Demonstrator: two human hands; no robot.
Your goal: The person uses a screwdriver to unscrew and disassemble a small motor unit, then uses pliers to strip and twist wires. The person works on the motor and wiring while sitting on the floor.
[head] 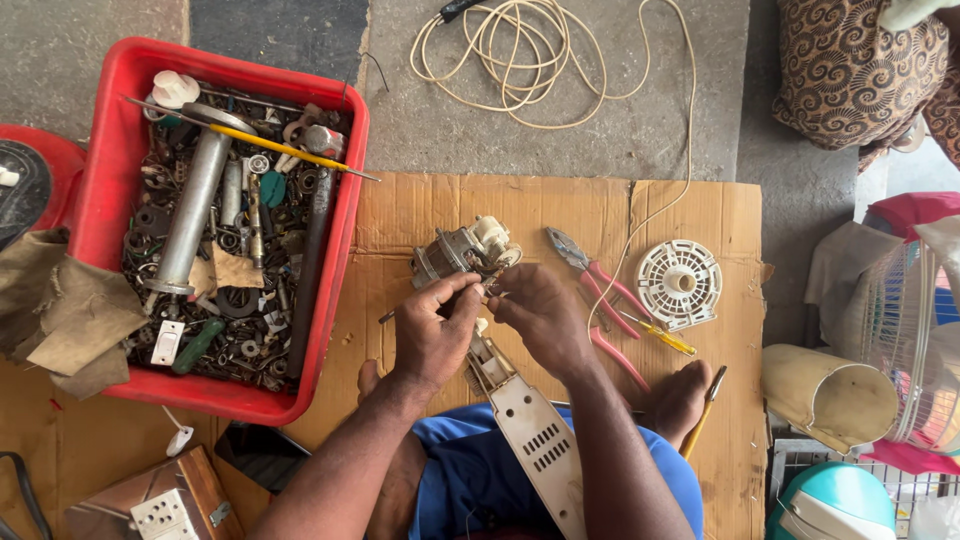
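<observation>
A small metal fan motor [462, 250] with a cream cap rests on the brown cardboard sheet [430, 205] in front of me. My left hand [435, 330] pinches something small at the motor's near side, thumb and fingers closed. My right hand [543, 315] meets it there, fingers curled on thin wires beside the motor. What the fingertips grip is too small to make out. A cream plastic fan housing [535, 435] with vent slots lies across my lap, under both hands.
A red plastic tub [120, 80] full of scrap metal parts, a grey pipe and a yellow-handled tool sits at left. Red-handled pliers [600, 290], a yellow screwdriver [665, 338] and a white round plastic grille part [680, 283] lie at right. Coiled cream cable [520, 60] lies beyond; a fan cage [915, 340] stands at far right.
</observation>
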